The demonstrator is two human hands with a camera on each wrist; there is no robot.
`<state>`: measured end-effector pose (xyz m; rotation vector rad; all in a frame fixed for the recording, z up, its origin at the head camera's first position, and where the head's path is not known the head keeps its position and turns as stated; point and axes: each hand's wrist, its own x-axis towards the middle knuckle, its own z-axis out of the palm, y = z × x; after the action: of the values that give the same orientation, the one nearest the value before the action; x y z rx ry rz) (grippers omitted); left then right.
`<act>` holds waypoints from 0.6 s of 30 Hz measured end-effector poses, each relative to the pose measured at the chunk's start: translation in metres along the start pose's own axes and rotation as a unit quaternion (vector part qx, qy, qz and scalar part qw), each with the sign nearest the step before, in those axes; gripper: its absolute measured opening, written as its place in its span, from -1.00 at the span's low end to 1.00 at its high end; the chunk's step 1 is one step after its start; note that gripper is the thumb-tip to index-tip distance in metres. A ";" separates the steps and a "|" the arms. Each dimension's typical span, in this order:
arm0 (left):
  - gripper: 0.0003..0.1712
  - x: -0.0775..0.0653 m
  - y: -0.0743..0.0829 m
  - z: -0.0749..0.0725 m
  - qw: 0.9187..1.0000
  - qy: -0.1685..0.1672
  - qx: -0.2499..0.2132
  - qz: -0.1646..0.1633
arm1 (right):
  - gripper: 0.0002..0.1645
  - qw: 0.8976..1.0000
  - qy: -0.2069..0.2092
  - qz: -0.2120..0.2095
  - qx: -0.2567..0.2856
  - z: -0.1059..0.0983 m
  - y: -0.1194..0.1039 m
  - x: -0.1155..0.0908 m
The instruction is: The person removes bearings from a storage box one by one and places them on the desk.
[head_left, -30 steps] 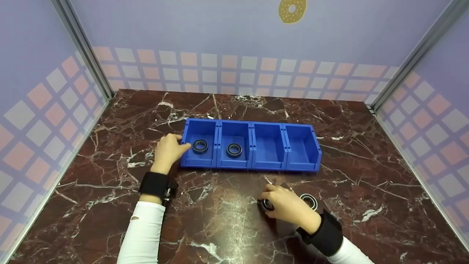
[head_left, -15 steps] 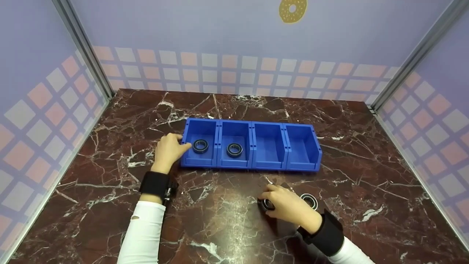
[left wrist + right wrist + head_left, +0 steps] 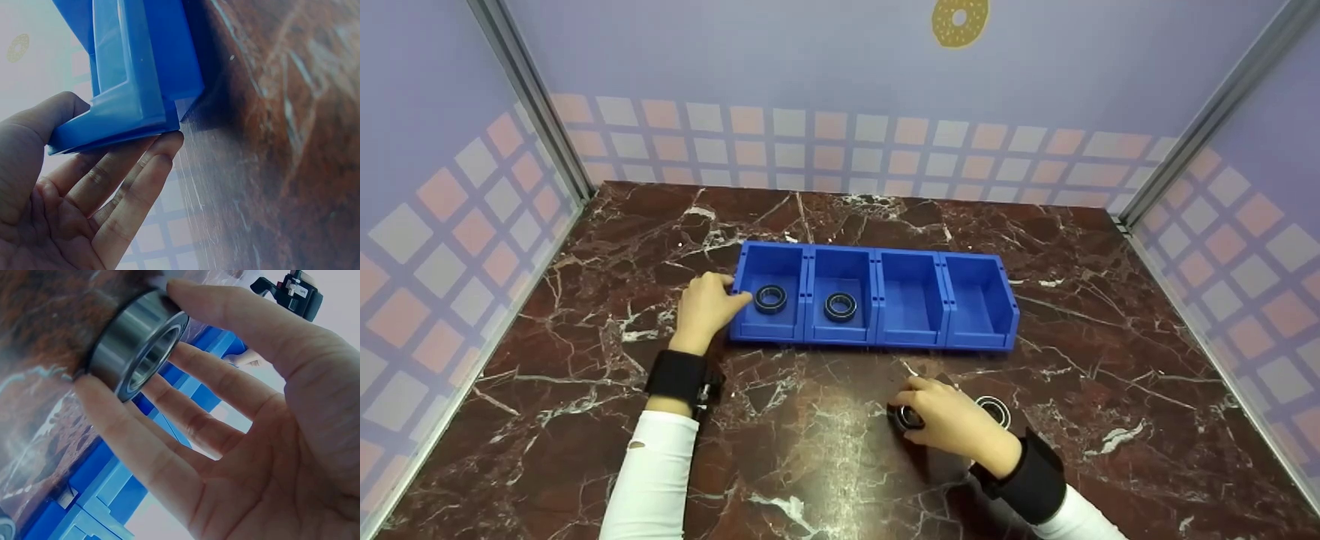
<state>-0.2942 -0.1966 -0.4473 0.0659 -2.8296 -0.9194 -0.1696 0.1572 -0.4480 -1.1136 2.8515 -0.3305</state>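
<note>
In the head view, the left hand (image 3: 706, 311), left of centre, has its grip on the outer wall of the bins (image 3: 840, 335), thumb over the rim and fingers outside. The right hand (image 3: 949, 421), lower right of centre, has its grip around the bearing (image 3: 135, 340), thumb and fingers on opposite edges; whether it touches the bench (image 3: 795, 465) I cannot tell. A second bearing (image 3: 1004, 410) lies just right of that hand. The two leftmost bins each hold a bearing.
</note>
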 end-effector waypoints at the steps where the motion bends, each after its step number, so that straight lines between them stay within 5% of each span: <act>1: -0.48 0.000 0.000 0.000 1.000 0.000 0.000 0.000 | -0.52 1.000 0.001 -0.002 0.001 0.000 0.000 0.000; 18: -0.49 -0.001 0.000 0.000 1.000 0.001 0.001 0.004 | -0.58 0.999 0.044 -0.008 0.023 -0.013 0.012 -0.006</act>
<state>-0.2936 -0.1963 -0.4470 0.0558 -2.8265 -0.9140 -0.1750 0.1721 -0.4381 -1.1407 2.8959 -0.4531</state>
